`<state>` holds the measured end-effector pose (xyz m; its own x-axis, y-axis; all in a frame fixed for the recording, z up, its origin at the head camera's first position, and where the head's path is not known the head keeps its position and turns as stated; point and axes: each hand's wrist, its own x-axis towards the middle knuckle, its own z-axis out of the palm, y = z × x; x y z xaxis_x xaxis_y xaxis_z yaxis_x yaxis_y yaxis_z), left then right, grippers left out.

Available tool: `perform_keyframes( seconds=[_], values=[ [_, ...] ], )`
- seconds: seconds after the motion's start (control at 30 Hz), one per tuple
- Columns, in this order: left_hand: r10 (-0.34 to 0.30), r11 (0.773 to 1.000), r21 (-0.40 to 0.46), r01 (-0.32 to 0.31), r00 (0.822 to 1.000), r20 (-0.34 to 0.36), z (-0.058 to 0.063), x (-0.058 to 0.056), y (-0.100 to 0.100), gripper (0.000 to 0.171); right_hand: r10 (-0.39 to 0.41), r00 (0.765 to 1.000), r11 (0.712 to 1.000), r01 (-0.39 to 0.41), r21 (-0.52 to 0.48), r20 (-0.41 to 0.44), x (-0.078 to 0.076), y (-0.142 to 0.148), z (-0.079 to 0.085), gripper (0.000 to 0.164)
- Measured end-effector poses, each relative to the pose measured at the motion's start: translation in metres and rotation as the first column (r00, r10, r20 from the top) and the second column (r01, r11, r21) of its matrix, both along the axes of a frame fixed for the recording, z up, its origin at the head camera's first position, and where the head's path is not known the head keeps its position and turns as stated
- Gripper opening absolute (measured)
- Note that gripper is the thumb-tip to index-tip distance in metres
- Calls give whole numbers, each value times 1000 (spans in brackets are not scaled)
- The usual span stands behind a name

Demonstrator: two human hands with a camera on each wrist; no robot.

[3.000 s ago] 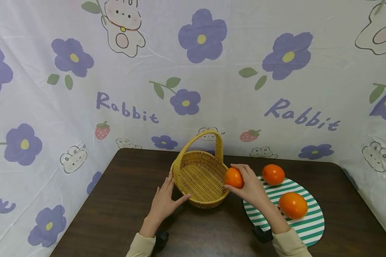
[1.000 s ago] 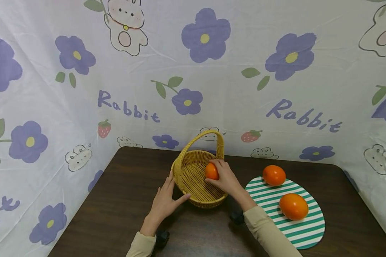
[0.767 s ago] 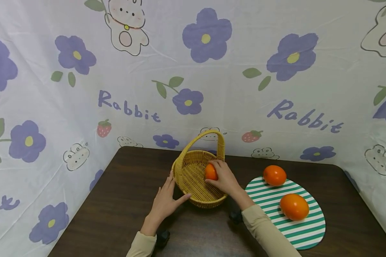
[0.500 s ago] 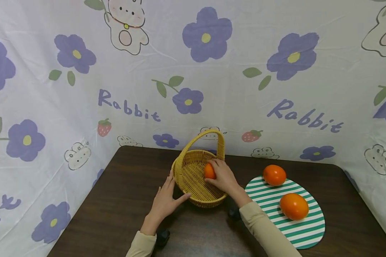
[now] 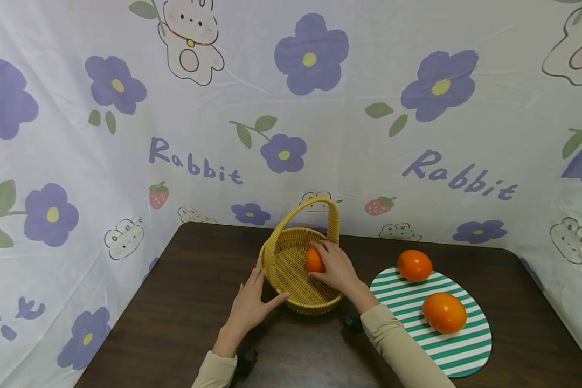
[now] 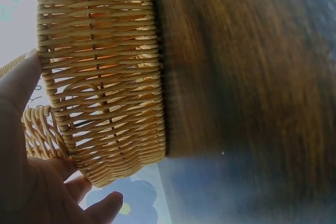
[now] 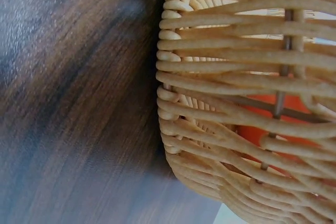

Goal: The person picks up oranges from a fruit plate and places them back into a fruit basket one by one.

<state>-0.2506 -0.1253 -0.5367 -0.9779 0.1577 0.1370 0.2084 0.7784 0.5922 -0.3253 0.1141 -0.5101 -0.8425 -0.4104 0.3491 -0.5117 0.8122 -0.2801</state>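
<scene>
Left grip (image 5: pixel 248 308) spread wide, right grip (image 5: pixel 338 269) curled

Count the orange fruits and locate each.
3: the held fruit, in the right hand inside the wicker basket; the far fruit, at the edge of the striped mat; the near fruit, on that mat. The hand hides part of the basket's inside.

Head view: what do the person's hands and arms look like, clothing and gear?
Left hand and right hand: no gloves. Left sleeve and right sleeve: plain beige, ending short of the hands. Left device and right device at the wrists: black, too dark for detail.
</scene>
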Motion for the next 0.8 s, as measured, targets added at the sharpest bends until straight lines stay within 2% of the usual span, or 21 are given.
perform_keyframes(
  seconds=[0.17, 0.53, 0.8],
  values=[
    [2, 1000, -5, -2, 1000, 3, 0, 0, 0, 98, 5, 1000, 1000, -5, 21, 17, 1, 1, -1, 78],
    [0, 1000, -13, 1, 1000, 8, 0, -1, 1, 98, 1, 999, 1000, 1, -30, 53, 5, 4, 1, 80],
    [-5, 1000, -6, 5, 1000, 11, 1, -1, 0, 97, -18, 999, 997, 20, -76, 30, 13, 11, 10, 76]
  ],
)
